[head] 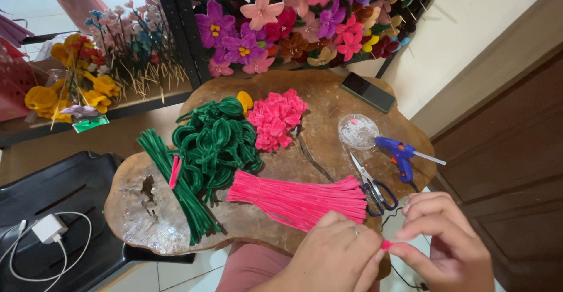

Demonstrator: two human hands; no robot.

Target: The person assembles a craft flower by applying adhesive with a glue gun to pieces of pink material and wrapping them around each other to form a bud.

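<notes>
Hands: as both meet at the lower right of the frame, the left hand (334,254) and the right hand (448,239) pinch a small pink piece (386,244) between thumb and fingertips, closed tight on it from either side.
Pink piece: it sits just off the near edge of the wooden table (328,113), held in the air between the two hands; too small to tell its exact shape.
Pink stems: a fanned bundle of pink fuzzy wires (299,201) lies just above the left hand, likely kept close so one can be picked up easily.
Green stems: a long bundle of green fuzzy wires (176,186) lies at centre left, beside a heap of curled green loops (214,142).
Finished parts: a clump of pink ruffles (275,119) rests at the centre top of the table.
Tools: scissors (372,183) and a blue glue gun (402,154) lie just above the right hand, probably for quick reach; a clear round dish (358,130) sits beside them.
Phone: a dark phone (368,91) lies at the far edge.
Background: finished flowers (293,22) fill the top of the frame.
</notes>
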